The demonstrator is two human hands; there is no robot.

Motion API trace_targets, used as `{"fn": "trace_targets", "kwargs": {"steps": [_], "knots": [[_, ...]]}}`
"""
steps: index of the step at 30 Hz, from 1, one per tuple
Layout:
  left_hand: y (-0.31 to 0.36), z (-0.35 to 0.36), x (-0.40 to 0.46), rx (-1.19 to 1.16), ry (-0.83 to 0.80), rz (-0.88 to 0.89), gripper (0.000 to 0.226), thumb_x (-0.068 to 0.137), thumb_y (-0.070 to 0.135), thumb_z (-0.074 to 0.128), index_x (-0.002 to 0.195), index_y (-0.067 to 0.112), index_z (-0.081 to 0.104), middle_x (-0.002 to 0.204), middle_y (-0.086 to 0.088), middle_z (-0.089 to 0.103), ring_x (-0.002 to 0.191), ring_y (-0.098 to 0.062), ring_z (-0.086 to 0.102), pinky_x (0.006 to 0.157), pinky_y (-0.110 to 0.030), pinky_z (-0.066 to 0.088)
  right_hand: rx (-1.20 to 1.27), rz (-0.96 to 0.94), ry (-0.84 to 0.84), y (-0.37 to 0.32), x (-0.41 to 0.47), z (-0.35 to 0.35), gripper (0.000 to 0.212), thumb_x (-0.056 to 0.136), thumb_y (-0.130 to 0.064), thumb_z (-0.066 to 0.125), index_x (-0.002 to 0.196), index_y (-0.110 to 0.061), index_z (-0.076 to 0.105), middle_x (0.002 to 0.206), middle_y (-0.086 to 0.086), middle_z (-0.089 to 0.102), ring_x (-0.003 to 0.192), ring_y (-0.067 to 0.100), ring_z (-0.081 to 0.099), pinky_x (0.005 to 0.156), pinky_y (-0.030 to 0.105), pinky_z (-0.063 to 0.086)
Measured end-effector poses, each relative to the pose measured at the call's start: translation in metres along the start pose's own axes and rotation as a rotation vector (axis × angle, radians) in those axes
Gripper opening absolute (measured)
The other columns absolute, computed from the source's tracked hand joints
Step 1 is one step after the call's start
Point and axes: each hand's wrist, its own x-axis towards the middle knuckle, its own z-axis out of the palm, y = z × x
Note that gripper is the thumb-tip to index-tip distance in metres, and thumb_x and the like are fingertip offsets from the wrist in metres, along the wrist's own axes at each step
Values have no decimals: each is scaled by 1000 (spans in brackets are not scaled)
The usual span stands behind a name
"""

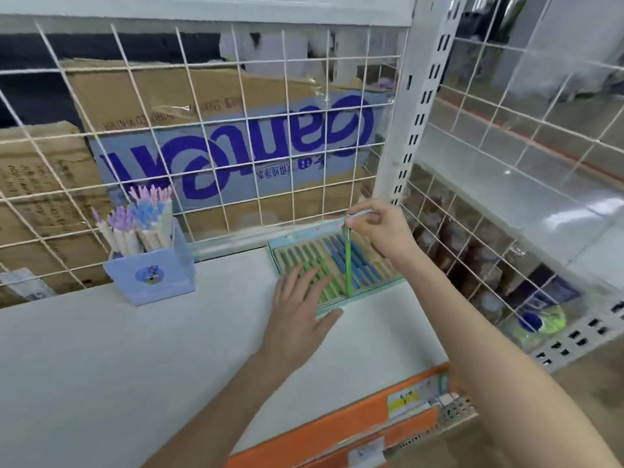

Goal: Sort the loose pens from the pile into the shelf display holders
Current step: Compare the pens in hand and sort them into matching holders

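Observation:
A flat light-blue display tray lies on the white shelf by the wire back grid. Several green pens fill its left slots and several blue pens its right slots. My right hand pinches the top of a green pen that stands nearly upright, its lower tip in the tray near the front edge. My left hand lies flat with straight fingers on the green pens and the tray's front left corner.
A light-blue box holder packed with pastel-topped pens stands to the left on the shelf. Cardboard boxes sit behind the wire grid. An orange price strip lines the shelf's front edge. A neighbouring shelf with goods is at the right.

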Motion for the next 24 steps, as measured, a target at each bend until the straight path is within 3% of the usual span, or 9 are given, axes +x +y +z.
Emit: {"fn": "trace_targets", "kwargs": {"steps": [4,8,12,16,20,22,24], "knots": [[2,17,8,102,29,2,51,86,48,43,123,16,56,127,-9,58,126,-27,33,104,-46,20,-25,-18,-82,15,22,4,17,82,-4,68,98,3,64,54,-10,61,48,-8,53,49,6,37],[-1,30,13,163,7,-15,51,94,54,33,125,20,55,128,-5,58,127,-26,36,103,-48,23,-26,-50,-189,23,37,7,8,81,-7,70,88,-8,65,59,-11,62,55,-9,57,57,5,41],[-1,37,13,197,13,3,48,97,52,30,127,23,53,126,-3,60,127,-25,41,103,-51,28,-122,-62,-256,39,50,14,12,81,-18,72,77,-26,63,62,-1,64,63,14,56,64,25,44],[0,37,13,228,5,4,48,96,51,33,124,23,61,128,-3,58,128,-25,42,105,-51,28,-215,-121,-289,48,56,23,4,81,-20,72,84,-19,69,84,-4,69,79,9,61,80,25,49],[0,36,13,230,21,-4,45,95,51,37,120,24,64,128,-4,58,129,-26,42,106,-50,30,-414,-191,-272,56,59,34,8,72,-47,68,78,-41,69,87,-9,67,95,22,58,89,51,44],[0,36,13,239,12,-11,44,94,50,39,119,24,64,129,-5,57,129,-26,41,106,-51,30,-517,-180,-268,57,60,36,9,74,-47,69,82,-43,69,95,-2,63,104,28,51,94,52,39],[0,36,12,245,3,-17,43,94,50,40,118,24,65,128,-5,57,129,-26,41,106,-51,30,-616,-168,-257,57,59,36,13,81,-44,66,92,-39,71,104,3,56,111,27,43,99,44,32]]}}
